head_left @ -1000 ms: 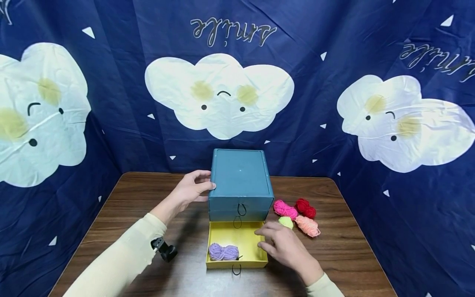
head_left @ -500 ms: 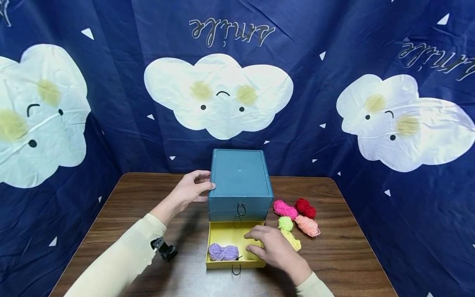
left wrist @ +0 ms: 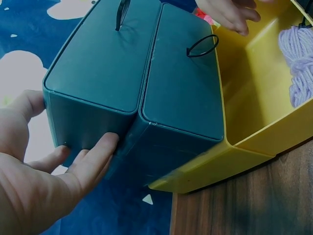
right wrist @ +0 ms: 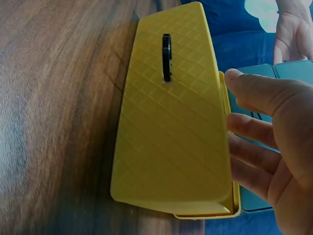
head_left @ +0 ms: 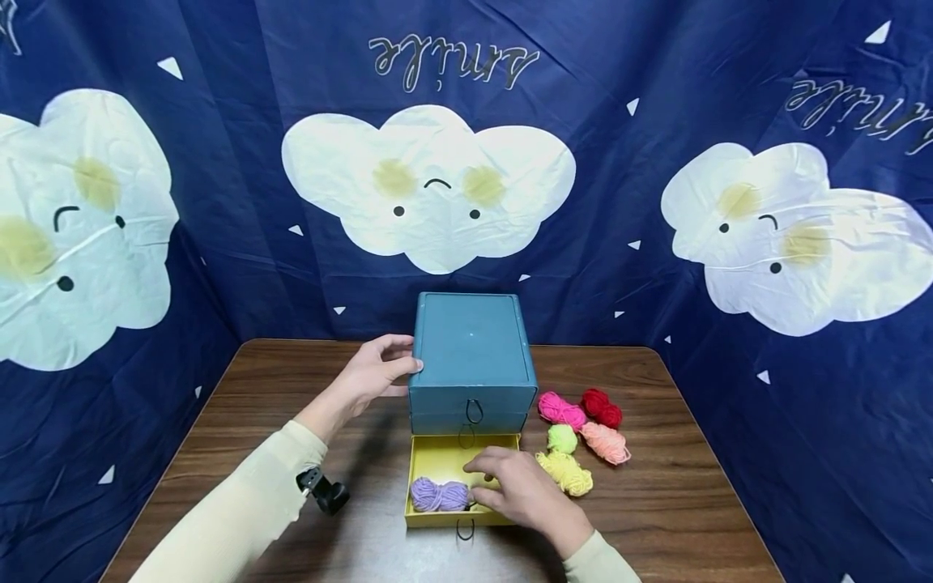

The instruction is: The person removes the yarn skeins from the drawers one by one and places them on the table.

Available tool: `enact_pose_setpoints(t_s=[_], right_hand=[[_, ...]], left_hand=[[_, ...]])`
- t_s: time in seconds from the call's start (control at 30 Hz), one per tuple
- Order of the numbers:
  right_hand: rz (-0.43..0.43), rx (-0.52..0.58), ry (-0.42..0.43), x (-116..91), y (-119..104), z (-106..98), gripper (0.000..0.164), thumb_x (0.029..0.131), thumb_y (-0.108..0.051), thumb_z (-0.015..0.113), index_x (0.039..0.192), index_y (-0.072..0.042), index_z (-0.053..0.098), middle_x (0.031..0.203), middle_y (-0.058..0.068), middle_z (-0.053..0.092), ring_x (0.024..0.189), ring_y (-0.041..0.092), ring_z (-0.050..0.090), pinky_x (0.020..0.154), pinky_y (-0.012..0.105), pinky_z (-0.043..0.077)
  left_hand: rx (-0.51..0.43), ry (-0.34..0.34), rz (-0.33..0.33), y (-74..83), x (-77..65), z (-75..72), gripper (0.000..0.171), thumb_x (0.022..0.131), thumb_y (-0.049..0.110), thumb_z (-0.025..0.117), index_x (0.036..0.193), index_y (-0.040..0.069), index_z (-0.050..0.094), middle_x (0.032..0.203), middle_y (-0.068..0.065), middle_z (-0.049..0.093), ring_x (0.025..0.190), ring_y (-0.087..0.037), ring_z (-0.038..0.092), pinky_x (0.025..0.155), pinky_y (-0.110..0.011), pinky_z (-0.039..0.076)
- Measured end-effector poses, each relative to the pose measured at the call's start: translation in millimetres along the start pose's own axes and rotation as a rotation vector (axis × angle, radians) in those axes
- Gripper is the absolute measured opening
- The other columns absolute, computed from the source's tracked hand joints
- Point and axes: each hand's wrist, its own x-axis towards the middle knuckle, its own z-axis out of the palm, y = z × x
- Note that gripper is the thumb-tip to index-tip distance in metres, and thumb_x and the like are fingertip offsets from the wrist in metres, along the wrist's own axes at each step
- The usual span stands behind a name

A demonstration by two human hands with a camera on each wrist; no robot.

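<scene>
A teal drawer box [head_left: 472, 340] stands on the wooden table, its yellow bottom drawer [head_left: 437, 455] pulled out toward me. In the drawer's front left part lies a skein of purple yarn [head_left: 439, 495], also visible in the left wrist view. My left hand [head_left: 368, 374] rests against the box's left side; the left wrist view shows its fingertips [left wrist: 108, 141] touching the teal wall. Over the drawer's right part is my right hand [head_left: 519, 488], loosely bent and holding nothing. Its thumb tip comes close to the purple yarn's right end.
Right of the box lie several yarn skeins: pink [head_left: 561, 411], red [head_left: 601, 408], peach [head_left: 605, 444], light green [head_left: 561, 439] and yellow [head_left: 565, 473]. Black loop pulls [head_left: 475, 411] hang on the drawer fronts. A blue cloud-printed curtain [head_left: 612, 308] surrounds the table [head_left: 656, 502].
My right hand has moved left across the drawer toward the purple yarn, uncovering the yellow skein on the table. The left hand, box and drawer stay put.
</scene>
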Motion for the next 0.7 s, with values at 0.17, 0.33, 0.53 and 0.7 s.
enact_pose_setpoints(t_s=[0.17, 0.33, 0.53, 0.7], right_hand=[[-0.013, -0.026, -0.032, 4, -3, 6, 0.034, 0.091, -0.038, 0.077, 0.121, -0.020, 0.075, 0.122, -0.006, 0.072, 0.108, 0.013, 0.069, 0.093, 0.034, 0.057], [0.000, -0.028, -0.077, 9, -3, 11, 0.037, 0.091, -0.044, 0.076, 0.122, -0.023, 0.075, 0.123, -0.009, 0.072, 0.109, 0.010, 0.069, 0.096, 0.032, 0.055], [0.009, -0.026, -0.131, 13, -2, 16, 0.036, 0.090, -0.043, 0.077, 0.122, -0.025, 0.075, 0.122, -0.013, 0.072, 0.109, 0.007, 0.068, 0.095, 0.028, 0.055], [0.015, -0.021, -0.161, 16, -3, 17, 0.035, 0.090, -0.040, 0.078, 0.122, -0.026, 0.074, 0.122, -0.014, 0.071, 0.110, 0.007, 0.068, 0.096, 0.028, 0.055]], left_hand=[[0.012, 0.003, -0.006, 0.1, -1.0, 0.7, 0.068, 0.093, 0.015, 0.072, 0.153, 0.006, 0.042, 0.146, -0.021, 0.048, 0.121, -0.030, 0.060, 0.091, -0.046, 0.059], [0.010, 0.006, -0.002, -0.1, -1.4, 1.4, 0.067, 0.093, 0.015, 0.072, 0.153, 0.007, 0.043, 0.145, -0.020, 0.049, 0.119, -0.030, 0.060, 0.091, -0.045, 0.060], [-0.001, 0.005, 0.004, -1.8, -0.1, 1.0, 0.067, 0.093, 0.015, 0.072, 0.153, 0.006, 0.042, 0.146, -0.020, 0.048, 0.116, -0.028, 0.062, 0.093, -0.049, 0.058], [-0.013, 0.006, -0.003, -1.7, -0.1, 1.3, 0.067, 0.093, 0.014, 0.073, 0.152, 0.006, 0.043, 0.147, -0.020, 0.048, 0.115, -0.027, 0.062, 0.094, -0.049, 0.058]])
